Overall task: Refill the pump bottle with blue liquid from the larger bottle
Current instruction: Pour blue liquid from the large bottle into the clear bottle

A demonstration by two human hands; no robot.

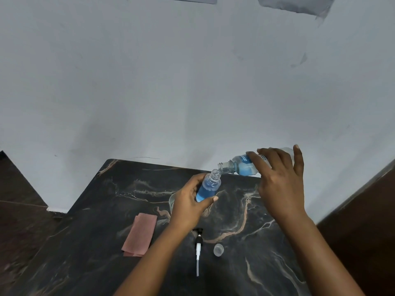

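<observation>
- I hold the small pump bottle (208, 189) in my left hand (189, 205), just above centre of the frame, lifted off the dark marbled tabletop (267, 242) and leaning to the right so its open neck faces the pour.
- My left fingers (210, 199) wrap around its lower body, thumb on the near side; gripping low leaves the neck free and lets me watch the blue level, which I judge at about two-thirds.
- My right hand (280, 178) holds the larger bottle (241, 165) right of centre, tipped nearly flat, mouth pointing left and sitting just beside and slightly above the small neck. Keeping the two mouths this close should limit spills, since both openings are narrow.
- The right fingers (265, 159) curl over the label, with one finger lifted straight off at the far end. I cannot tell how the thumb sits underneath.
- The blue liquid pools toward the larger bottle's shoulder; I cannot make out a stream between the mouths.
- The pump head (198, 248) with its white dip tube lies on the tabletop in the lower centre, and a clear cap (218, 249) rests just to its right: both set aside, within reach for closing up.
- A folded pinkish cloth (140, 235) lies to the left, probably for wiping drips.
- A clear rim (171, 201) shows behind my left hand; I cannot identify it.
</observation>
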